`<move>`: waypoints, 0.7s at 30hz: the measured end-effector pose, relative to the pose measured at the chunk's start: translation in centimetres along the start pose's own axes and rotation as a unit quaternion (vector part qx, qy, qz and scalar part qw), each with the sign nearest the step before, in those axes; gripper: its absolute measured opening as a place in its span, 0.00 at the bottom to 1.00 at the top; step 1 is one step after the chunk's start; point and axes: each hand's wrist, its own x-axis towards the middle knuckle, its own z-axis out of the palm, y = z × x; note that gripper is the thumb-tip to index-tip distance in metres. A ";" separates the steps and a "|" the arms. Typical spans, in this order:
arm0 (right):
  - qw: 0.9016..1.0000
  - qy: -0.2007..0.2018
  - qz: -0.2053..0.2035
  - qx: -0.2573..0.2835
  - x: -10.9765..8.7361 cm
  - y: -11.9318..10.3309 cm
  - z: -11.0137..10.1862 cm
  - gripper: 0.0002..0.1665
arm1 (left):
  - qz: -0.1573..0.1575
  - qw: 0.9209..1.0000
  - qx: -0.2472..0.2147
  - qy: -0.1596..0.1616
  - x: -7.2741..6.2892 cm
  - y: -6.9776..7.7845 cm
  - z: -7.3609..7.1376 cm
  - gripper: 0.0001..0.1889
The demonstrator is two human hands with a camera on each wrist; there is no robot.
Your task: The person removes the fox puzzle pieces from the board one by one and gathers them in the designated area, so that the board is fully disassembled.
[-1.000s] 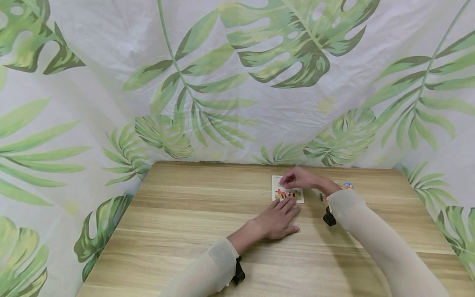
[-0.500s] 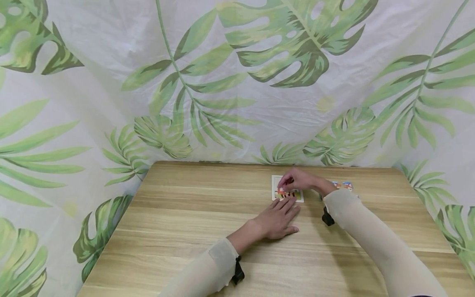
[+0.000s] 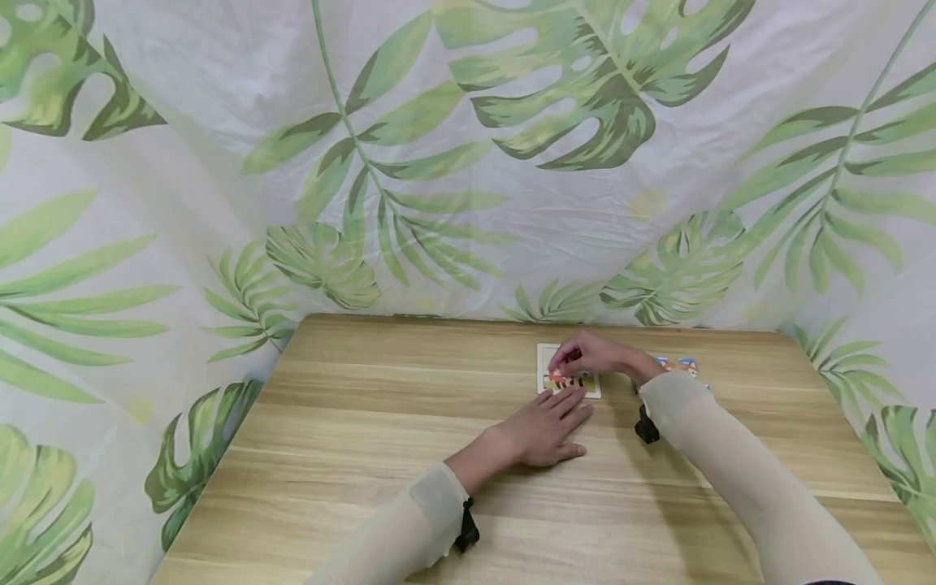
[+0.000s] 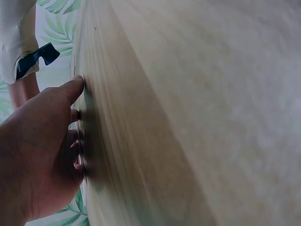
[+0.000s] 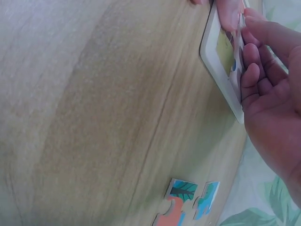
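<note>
A small white-framed jigsaw puzzle tray [image 3: 543,354] lies toward the back of the table, a picture with red, yellow and dark stripes filling its near part. My left hand [image 3: 543,431] lies flat, its fingertips pressing on the tray's near edge and the picture. Over the tray, my right hand [image 3: 594,354] is bent down, thumb and forefinger pinching at a reddish puzzle piece [image 3: 557,375]. In the right wrist view its other fingers curl beside the tray rim [image 5: 210,54] and hide most of the piece. A left fingertip [image 5: 229,14] presses the picture there.
Several loose puzzle pieces [image 3: 678,364] lie right of the tray, partly behind the right forearm. The right wrist view shows a green and orange piece [image 5: 183,189] and a blue-green one [image 5: 207,201]. A leaf-print cloth [image 3: 439,203] hangs behind the wooden table [image 3: 351,471].
My right hand has come down and slightly left onto the reddish part of the picture, its thumb and forefinger closing together. My left hand has stayed flat at the tray's near edge.
</note>
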 end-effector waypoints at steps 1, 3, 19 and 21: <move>1.000 -0.002 0.002 0.003 0.0 0.1 0.0 0.10 | 0.001 1.000 -0.001 -0.002 0.0 -0.1 0.0 0.38; 1.000 -0.003 0.007 0.009 -0.1 0.0 -0.1 0.10 | 0.004 1.000 -0.004 -0.003 0.0 -0.2 0.0 0.39; 0.998 -0.001 0.026 0.061 -0.1 -0.2 0.3 0.07 | 0.011 1.000 -0.011 -0.001 -0.1 -0.2 -0.5 0.39; 0.997 0.001 0.026 0.069 -0.1 -0.2 0.4 0.07 | 0.011 1.000 -0.011 -0.002 -0.1 -0.2 -0.4 0.39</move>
